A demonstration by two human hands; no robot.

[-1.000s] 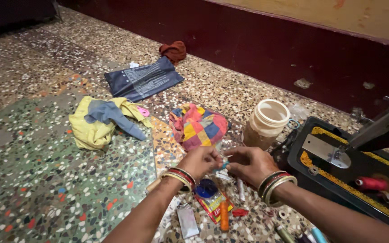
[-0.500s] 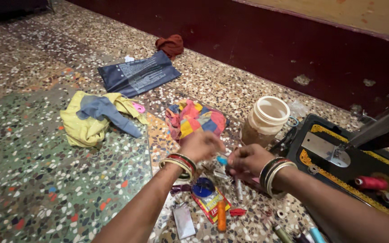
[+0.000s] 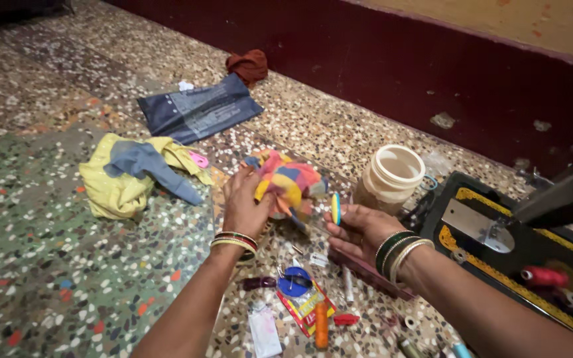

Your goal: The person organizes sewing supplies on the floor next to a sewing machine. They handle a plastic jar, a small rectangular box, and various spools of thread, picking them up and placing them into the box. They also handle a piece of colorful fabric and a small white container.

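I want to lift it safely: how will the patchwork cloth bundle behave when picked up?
Probably floppy: the patchwork cloth bundle is creased and sags around the left hand gripping it. It looks light for its size, and unlikely to roll or break. Loose folds may droop.

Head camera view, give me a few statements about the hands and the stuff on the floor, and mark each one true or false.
1. The left hand grips the multicoloured patchwork cloth. True.
2. The right hand is empty. False: its fingers pinch a small yellow and blue disc.
3. The cream plastic jar stands open. True.
4. The orange thread spool lies inside the jar. False: it lies on the floor near the arms.
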